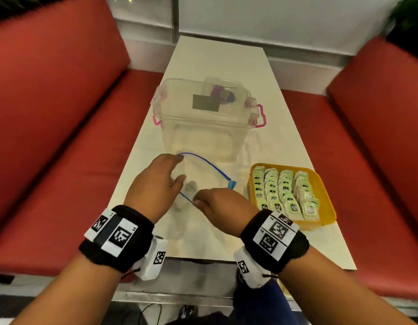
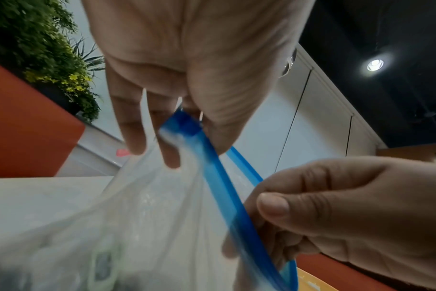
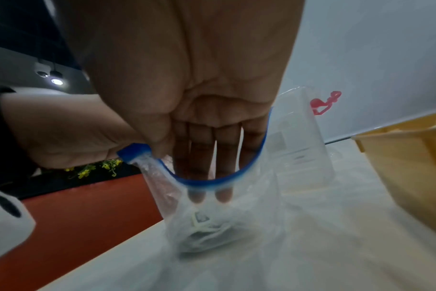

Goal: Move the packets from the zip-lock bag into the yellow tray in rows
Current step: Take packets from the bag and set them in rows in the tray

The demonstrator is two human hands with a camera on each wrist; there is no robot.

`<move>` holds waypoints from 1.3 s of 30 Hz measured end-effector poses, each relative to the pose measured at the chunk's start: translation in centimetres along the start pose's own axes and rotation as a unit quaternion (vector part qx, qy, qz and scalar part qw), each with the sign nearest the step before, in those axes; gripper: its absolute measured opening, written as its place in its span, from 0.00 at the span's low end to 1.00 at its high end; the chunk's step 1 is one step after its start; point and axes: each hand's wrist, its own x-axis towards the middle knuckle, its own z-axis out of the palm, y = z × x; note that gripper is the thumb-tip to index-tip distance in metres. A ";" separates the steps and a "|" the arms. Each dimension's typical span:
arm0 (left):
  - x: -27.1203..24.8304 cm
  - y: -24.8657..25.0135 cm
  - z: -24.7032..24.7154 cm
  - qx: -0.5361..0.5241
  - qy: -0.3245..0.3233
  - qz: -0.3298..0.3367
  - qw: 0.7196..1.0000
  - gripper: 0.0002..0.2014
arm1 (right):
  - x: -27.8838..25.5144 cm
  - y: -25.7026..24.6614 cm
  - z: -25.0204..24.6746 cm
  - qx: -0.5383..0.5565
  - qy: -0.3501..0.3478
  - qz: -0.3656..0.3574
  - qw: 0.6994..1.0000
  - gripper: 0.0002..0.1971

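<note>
A clear zip-lock bag point(image 1: 203, 181) with a blue zip rim stands open on the white table. My left hand point(image 1: 173, 170) pinches the left end of the zip point(image 2: 182, 126). My right hand point(image 1: 203, 200) pinches the near rim point(image 2: 232, 206), thumb outside and fingers point(image 3: 202, 177) reaching down inside the bag. A few green-and-white packets point(image 3: 202, 226) lie crumpled at the bag's bottom. To the right sits the yellow tray point(image 1: 326, 202), holding several rows of upright packets point(image 1: 283, 191).
A clear lidded box point(image 1: 203, 118) with pink latches stands just behind the bag. Red bench seats point(image 1: 62, 160) flank the narrow table on both sides. The table's near edge point(image 1: 203, 260) lies below my wrists.
</note>
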 end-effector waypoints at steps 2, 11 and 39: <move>-0.4 0.0 0.0 -0.021 0.004 0.009 1.000 0.25 | 0.2 -0.4 0.1 0.005 -0.028 0.002 1.000 0.18; -1.1 1.4 -0.3 -0.024 -0.042 0.102 0.994 0.34 | 7.3 -0.1 0.1 0.004 -0.029 0.128 0.991 0.16; -1.5 1.4 0.9 0.020 0.015 0.061 0.998 0.34 | 2.2 -0.5 -1.9 0.054 0.068 0.104 0.991 0.12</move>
